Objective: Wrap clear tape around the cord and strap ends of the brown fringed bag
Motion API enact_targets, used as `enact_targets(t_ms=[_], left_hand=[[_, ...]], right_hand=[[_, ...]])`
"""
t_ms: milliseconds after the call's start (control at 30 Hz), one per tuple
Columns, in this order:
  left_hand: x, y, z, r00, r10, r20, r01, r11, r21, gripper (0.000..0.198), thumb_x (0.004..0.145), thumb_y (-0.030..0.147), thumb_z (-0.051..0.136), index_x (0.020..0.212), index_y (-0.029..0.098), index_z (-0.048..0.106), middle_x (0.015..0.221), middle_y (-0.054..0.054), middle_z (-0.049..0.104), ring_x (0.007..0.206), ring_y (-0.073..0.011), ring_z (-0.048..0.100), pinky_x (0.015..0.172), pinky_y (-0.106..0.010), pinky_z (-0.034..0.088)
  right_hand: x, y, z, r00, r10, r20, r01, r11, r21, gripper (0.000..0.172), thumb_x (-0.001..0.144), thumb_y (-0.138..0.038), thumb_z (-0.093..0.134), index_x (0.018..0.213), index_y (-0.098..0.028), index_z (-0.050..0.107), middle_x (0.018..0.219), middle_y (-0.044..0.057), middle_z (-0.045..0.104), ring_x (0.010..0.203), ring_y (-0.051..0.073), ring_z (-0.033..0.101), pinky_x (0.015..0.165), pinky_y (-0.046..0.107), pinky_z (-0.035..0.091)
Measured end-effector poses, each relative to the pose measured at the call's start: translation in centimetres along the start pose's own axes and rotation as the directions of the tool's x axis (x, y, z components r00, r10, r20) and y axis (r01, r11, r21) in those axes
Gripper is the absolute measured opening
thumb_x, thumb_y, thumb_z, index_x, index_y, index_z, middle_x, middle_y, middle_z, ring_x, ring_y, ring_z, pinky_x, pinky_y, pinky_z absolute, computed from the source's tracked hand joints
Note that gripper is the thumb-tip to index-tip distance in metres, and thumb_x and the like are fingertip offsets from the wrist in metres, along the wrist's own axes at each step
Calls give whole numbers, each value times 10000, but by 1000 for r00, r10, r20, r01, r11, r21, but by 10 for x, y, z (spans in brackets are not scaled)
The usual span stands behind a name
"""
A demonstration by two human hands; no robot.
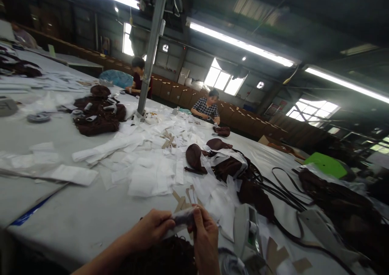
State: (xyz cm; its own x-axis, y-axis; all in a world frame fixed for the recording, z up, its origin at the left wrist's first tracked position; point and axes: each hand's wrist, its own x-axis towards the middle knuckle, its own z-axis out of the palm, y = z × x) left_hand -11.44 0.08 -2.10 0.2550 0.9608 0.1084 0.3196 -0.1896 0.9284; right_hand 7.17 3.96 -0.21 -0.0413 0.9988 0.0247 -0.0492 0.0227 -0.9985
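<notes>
Low in the view, my left hand [152,226] and my right hand [205,236] meet over the near edge of a large grey worktable [75,214]. Both are closed in a pinch on a small pale strip of material [182,217] stretched between them. Dark brown fabric [164,256] lies bunched under my wrists. Just beyond my fingers lie loose white paper or cloth pieces [148,177] and a few tan card strips [182,200].
Brown garment pieces with dark straps [243,173] spread to the right. Another brown pile [97,117] sits at the left. A metal post [150,52] rises from the table. Two people [206,106] work on the far side. A green object [326,164] lies at the right.
</notes>
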Motion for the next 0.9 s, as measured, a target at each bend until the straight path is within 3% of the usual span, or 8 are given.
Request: enact_targets(t_ms=[100,200,300,433,600,700,800,900], left_hand=[[6,-8,0,995,-58,-82,60,998,15,386,904,425,414,616,172,451,571,44,372,556,-107,346,518,-226,251],[8,-13,1,997,-63,-42,63,998,2,347,885,382,445,609,172,427,566,50,364,556,-101,326,510,-225,231],[9,-6,2,999,-16,43,18,998,-54,299,863,332,472,616,166,441,576,52,367,565,-97,330,519,-215,254],[3,-2,-8,990,4,144,11,995,-98,182,835,282,509,693,168,492,618,55,415,589,-98,365,536,-200,286],[-10,-25,-25,981,-66,182,91,987,-133,195,850,323,505,720,177,498,621,55,410,593,-104,376,538,-201,292],[-14,-36,-23,991,-87,101,103,980,-167,238,862,365,500,721,174,485,630,56,385,589,-102,362,530,-205,279],[-15,-37,-20,994,-106,28,109,980,-165,199,859,358,515,818,165,540,678,47,433,630,-113,394,556,-207,297],[-15,-38,-19,994,-109,16,110,981,-161,213,848,366,541,813,156,554,674,46,436,634,-115,389,562,-213,290]], right_hand=[[2,4,-12,975,-215,-50,191,936,-296,439,802,-421,627,1167,-179,603,851,66,663,631,159,564,598,287,502],[-4,19,-10,847,-499,186,503,637,-584,433,800,-262,602,1232,-244,584,1095,106,624,873,225,614,765,351,533],[-9,41,-2,746,-552,373,625,386,-679,341,835,-176,507,1144,-245,635,1027,104,633,923,238,630,755,343,550],[-1,59,-8,775,-519,361,592,394,-703,290,863,-167,439,1032,-210,670,896,96,683,833,229,661,737,331,551],[7,44,-13,970,-234,66,232,803,-549,256,769,-250,565,979,-195,700,933,91,727,871,260,670,781,345,529],[2,35,7,999,41,31,-35,986,-165,271,669,-238,666,935,-192,684,881,41,726,820,222,660,737,300,525],[-4,41,30,963,254,93,-269,939,213,224,576,-176,705,795,-188,657,727,-13,694,647,147,620,596,236,504],[-5,54,41,894,419,159,-447,809,381,179,521,-126,713,671,-171,627,668,-17,672,580,109,593,521,194,475]])
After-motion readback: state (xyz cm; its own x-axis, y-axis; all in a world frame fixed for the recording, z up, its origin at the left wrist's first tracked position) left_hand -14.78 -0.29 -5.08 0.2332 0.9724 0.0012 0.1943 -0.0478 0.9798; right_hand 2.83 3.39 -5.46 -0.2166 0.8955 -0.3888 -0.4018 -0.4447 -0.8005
